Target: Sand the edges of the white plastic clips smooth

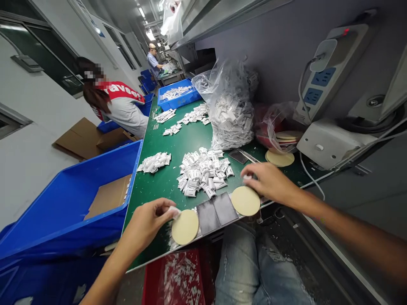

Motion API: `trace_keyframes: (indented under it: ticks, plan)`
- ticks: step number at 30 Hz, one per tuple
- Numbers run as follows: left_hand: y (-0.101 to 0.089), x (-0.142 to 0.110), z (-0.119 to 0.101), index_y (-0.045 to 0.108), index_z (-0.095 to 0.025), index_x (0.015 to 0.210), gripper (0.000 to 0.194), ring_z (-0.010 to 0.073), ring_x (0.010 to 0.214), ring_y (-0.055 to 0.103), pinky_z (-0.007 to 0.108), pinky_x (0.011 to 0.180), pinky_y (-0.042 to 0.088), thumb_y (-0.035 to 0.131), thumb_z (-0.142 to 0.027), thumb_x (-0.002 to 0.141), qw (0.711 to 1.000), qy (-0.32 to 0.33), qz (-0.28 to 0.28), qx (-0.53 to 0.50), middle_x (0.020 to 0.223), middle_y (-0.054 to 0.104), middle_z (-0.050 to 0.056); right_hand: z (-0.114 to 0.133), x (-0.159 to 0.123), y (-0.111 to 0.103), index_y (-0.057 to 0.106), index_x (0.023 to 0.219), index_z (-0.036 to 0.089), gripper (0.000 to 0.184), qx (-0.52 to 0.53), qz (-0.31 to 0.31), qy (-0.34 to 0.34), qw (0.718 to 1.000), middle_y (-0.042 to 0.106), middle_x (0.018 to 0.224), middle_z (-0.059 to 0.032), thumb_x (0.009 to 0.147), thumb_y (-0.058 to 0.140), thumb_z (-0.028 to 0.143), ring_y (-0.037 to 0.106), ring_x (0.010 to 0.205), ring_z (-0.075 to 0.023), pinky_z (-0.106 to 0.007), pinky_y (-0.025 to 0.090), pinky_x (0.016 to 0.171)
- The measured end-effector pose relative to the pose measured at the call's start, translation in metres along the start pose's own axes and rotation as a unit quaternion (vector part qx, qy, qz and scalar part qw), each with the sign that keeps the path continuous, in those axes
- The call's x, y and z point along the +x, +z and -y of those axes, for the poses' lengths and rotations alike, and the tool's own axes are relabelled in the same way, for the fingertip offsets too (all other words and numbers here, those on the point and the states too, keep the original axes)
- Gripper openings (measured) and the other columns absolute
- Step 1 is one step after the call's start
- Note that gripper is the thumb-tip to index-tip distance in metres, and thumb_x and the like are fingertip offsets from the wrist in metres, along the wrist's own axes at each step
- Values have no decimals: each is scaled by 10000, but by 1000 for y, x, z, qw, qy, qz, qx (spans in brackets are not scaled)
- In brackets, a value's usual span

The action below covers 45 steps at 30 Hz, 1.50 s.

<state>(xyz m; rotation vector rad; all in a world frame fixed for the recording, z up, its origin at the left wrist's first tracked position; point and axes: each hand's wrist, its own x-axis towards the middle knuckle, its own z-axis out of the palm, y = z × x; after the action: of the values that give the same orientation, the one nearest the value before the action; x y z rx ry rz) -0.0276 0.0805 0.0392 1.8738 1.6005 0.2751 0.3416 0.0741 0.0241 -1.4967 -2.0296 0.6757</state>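
My left hand (151,220) pinches a small white plastic part (174,212) at the upper left edge of a round cream sanding disc (185,227). On the right, my right hand (262,181) has its fingers closed on another small white plastic part (247,178), just above a second cream disc (245,201). Between the discs lie two dark grey rectangular abrasive sheets (218,213), along the table's front edge. Behind them rises a heap of white plastic parts (203,171), and a smaller pile (154,162) sits to its left.
A clear bag full of white parts (232,120) stands at the back. Tweezers (248,156) and a cream disc (280,158) lie right. A large blue bin (104,156) is left, a red bin (181,277) below. A power strip (330,72) and two people are beyond.
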Motion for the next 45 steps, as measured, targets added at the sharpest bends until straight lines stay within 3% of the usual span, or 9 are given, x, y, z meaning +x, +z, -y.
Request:
trace_keyframes:
  ticks: [5,9,14,19,24,28,35,41,45]
  plan:
    - [4,-6,2,740,-243,911,336,200,711,646,261,642,441,636,-554,837,990,32,-103,88,804,735,23,-1,-5,6,734,945,204,142,-38,-26,-51,998,742,960,-55,871,613,197,660,864,-198,-279,451,760]
    - [26,-35,-6,761,-273,876,194,229,789,670,282,734,487,697,-443,807,962,139,-215,98,873,752,54,12,-31,19,713,911,172,202,-68,-34,-93,993,708,895,-96,912,517,123,622,865,-224,-328,428,789]
    - [32,-56,-12,777,-283,808,129,196,701,683,235,656,507,719,-399,810,990,130,-60,4,767,739,31,26,-53,20,704,930,227,147,19,82,-162,983,705,846,-14,915,582,148,632,792,-157,-256,442,734]
    - [6,-27,-11,753,-234,909,339,206,693,665,256,627,480,711,-541,773,984,-13,-172,41,759,731,30,20,-19,10,717,938,168,125,-17,-82,-15,996,729,941,-78,894,600,181,648,859,-210,-295,438,741]
    - [27,-3,-48,737,-185,881,344,194,666,662,253,606,473,754,-501,745,992,28,44,-116,725,725,36,47,-2,30,742,922,218,110,40,71,-38,996,739,835,2,815,723,206,644,754,-162,-240,414,660]
    - [53,12,-60,744,-195,867,298,176,641,625,248,590,423,738,-474,762,996,46,-28,-74,690,705,18,52,5,43,723,960,206,119,-4,26,-14,1000,735,881,-37,846,696,224,649,813,-187,-257,405,687]
    - [57,0,-56,751,-238,938,203,220,791,613,302,735,422,656,-391,845,979,84,-185,1,853,711,61,55,-3,46,677,1025,138,194,-60,-1,-53,997,702,1018,-141,947,500,126,625,958,-244,-315,392,779]
    - [63,-26,-58,756,-227,832,232,171,641,608,236,593,439,735,-452,783,992,89,-26,-87,693,687,14,70,-31,48,729,896,274,121,42,136,-143,979,731,803,62,792,782,243,656,727,-119,-196,409,632]
    - [53,-14,-57,750,-211,863,233,160,610,550,241,580,380,742,-425,771,993,58,-91,-40,664,652,4,57,-16,44,727,926,213,103,9,19,-50,999,737,879,-32,837,698,169,664,834,-192,-262,419,717]
